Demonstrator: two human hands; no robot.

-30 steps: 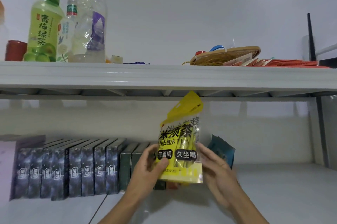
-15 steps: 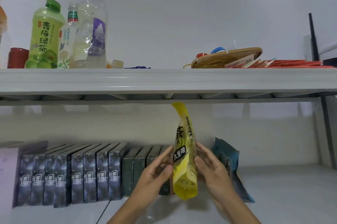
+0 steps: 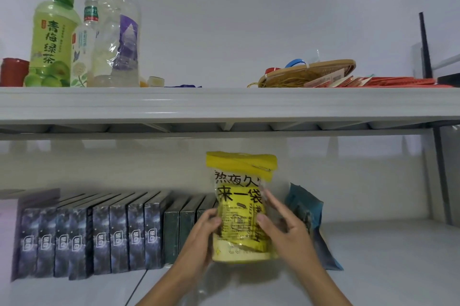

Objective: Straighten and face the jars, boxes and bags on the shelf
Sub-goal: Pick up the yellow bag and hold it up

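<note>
While upright, yellow bag [image 3: 241, 208] pinched between left hand [image 3: 202, 233], right hand [image 3: 286, 233] grip.

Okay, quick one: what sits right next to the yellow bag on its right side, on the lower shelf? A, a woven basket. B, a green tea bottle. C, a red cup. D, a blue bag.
D: the blue bag leans just right of the yellow bag, behind the right hand.
</note>
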